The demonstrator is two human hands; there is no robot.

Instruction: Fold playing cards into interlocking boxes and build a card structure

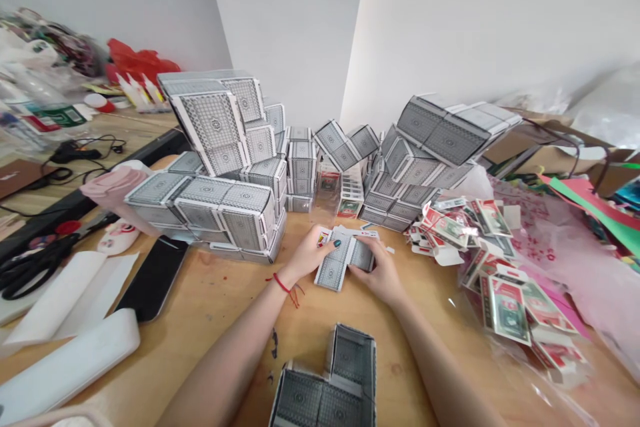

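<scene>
Across the surface [215, 320], stacked boxes [210, 127] rise behind a card box [330, 273], the left hand [309, 255] and right hand [377, 273] steadying it, fingers [336, 244] clamped on either end.

Look at this, the left forearm [235, 343] and right forearm [440, 363] angling in from the bottom, converging at centre! The left hand [311, 255] is arched palm-down, fingers [325, 248] curled over, dark green nail showing, a red string bracelet [283, 283] on the left wrist [287, 280]. Right beside it, the right hand [377, 272], palm-down too, fingers bent!
</scene>
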